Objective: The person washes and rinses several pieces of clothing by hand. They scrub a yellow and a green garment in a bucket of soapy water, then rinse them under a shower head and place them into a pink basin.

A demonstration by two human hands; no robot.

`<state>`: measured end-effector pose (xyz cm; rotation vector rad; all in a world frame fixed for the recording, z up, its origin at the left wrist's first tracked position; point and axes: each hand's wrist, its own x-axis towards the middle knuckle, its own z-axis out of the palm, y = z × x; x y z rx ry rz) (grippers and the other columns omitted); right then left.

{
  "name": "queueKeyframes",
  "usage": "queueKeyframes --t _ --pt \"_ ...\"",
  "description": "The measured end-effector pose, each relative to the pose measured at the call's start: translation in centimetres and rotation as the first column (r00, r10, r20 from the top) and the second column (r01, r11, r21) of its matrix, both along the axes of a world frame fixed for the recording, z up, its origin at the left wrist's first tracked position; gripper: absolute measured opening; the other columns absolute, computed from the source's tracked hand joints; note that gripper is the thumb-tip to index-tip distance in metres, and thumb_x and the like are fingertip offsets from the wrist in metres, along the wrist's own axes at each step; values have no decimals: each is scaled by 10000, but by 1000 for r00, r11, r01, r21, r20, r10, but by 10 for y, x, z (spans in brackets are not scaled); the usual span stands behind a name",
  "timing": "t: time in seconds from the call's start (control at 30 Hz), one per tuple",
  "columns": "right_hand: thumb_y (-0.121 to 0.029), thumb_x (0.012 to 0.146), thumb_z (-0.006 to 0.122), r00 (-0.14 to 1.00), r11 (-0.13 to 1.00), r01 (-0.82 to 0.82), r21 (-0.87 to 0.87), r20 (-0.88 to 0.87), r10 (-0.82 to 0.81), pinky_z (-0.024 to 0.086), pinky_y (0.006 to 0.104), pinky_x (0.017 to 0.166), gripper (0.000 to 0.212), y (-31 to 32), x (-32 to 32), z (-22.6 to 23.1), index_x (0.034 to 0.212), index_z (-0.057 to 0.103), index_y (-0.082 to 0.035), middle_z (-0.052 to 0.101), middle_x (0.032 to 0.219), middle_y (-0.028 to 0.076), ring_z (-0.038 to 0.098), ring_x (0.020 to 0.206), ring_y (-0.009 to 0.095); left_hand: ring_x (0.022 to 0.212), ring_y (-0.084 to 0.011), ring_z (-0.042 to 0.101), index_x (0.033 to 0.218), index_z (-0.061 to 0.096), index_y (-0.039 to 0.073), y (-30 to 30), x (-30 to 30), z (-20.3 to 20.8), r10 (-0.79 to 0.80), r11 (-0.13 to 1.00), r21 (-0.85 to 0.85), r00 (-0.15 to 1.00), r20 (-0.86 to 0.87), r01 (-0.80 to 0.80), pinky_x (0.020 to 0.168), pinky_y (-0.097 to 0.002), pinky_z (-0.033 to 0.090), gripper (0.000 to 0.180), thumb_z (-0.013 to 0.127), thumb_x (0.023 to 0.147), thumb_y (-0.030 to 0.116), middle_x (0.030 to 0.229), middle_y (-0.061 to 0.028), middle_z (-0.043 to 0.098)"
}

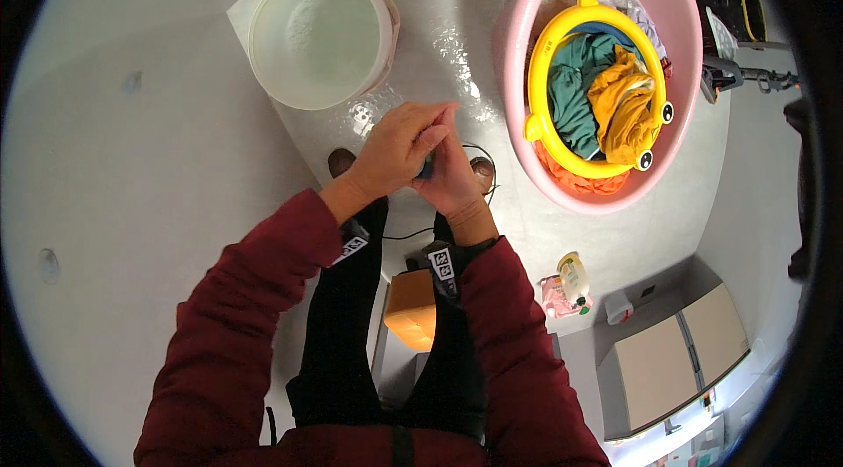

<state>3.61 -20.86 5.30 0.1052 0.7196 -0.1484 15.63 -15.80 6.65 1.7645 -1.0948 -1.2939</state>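
Observation:
My left hand (393,144) and my right hand (451,176) meet in front of me, pressed together with the fingers closed over one another. A small patch of dark blue-green shows in the gap between the palms; I cannot make out what it is. Ahead and to the left of them stands a white bucket (263,81) with cloudy water. To the right sits a large pink tub (516,54). Inside that tub rests a yellow basin (546,39) with cartoon eyes, holding a green garment (571,85) and a mustard garment (622,103). Orange cloth (593,182) lies under the basin.
The grey floor (439,19) is wet and shiny between bucket and tub. A thin dark cable (413,236) runs near my shoes. An orange-yellow padded seat (411,313) shows between my legs. A bottle (572,278) and a pink pack (553,300) lie right of me, near beige cabinets (659,370).

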Motion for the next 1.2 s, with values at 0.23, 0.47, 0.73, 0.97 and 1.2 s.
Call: queueKeyframes --t 0.23,0.47,0.73,0.97,1.2 --pt "-411 942 304 945 852 -102 -513 -318 -79 416 277 865 523 19 39 -6 1311 301 -39 443 1239 82 451 1124 187 1236 -328 332 1250 419 31 10 -12 -15 228 972 -151 881 414 -181 1038 -387 187 538 240 929 424 1317 -164 380" --pt "-335 904 460 844 731 -261 -631 -516 -144 376 244 582 334 17 56 -27 798 559 -35 500 714 -9 457 666 85 1179 -280 404 1284 359 31 17 -8 -37 452 857 -129 848 -277 -499 984 -365 286 511 286 940 402 1302 -152 382" --pt "-342 848 563 840 902 -307 -305 -532 107 340 245 425 298 16 25 -57 711 531 -79 436 582 -24 425 473 83 951 -164 523 1139 469 32 102 70 -92 941 279 576 337 -6 -768 789 -277 431 465 562 845 380 1062 -82 518" --pt "-307 878 527 731 880 -422 -218 -656 188 291 189 388 215 98 -55 -55 858 550 -94 467 640 -56 425 488 36 935 -214 533 1118 438 -1 149 129 -156 913 408 548 329 -241 -731 792 -343 459 491 630 789 309 1054 -109 516" --pt "-314 866 558 678 866 -490 -100 -668 307 359 191 474 242 135 -97 -81 894 574 -75 485 664 -58 440 542 32 924 -222 544 1034 467 16 163 128 -186 923 351 420 231 -309 -837 789 -353 464 311 549 753 122 996 -106 533"
